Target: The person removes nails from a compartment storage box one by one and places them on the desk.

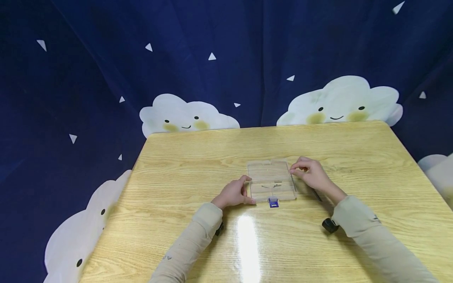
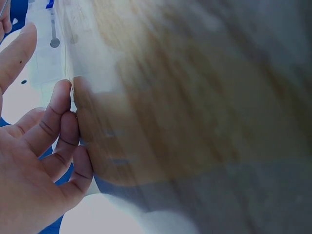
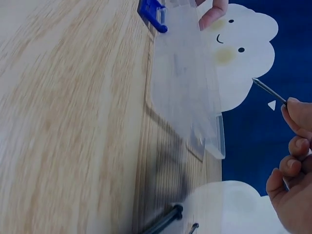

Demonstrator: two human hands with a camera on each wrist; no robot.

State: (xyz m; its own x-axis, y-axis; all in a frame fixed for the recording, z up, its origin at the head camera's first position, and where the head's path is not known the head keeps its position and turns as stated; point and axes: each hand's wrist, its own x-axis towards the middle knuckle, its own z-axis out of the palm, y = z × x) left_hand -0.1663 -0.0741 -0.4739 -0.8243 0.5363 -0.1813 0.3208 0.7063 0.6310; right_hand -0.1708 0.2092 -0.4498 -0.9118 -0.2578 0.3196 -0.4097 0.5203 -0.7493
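A clear plastic box (image 1: 269, 193) with a blue latch (image 1: 273, 203) lies opened flat on the table, its lid on the far side. Small thin metal pieces (image 1: 277, 185) lie in the near half. My left hand (image 1: 235, 192) holds the box's left end, thumb at the near corner and index finger by the hinge. In the left wrist view its other fingers (image 2: 68, 129) curl against the tabletop. Right of the box, my right hand (image 1: 311, 173) pinches a nail (image 3: 269, 90) between thumb and index finger, pointed end outward and above the box in the right wrist view.
A dark rod with a head (image 3: 165, 220) lies on the table below the right wrist, beside a smaller one (image 3: 194, 227). The wooden table (image 1: 184, 165) meets a dark blue curtain (image 1: 219, 23) with white clouds. Glare marks the table's near part.
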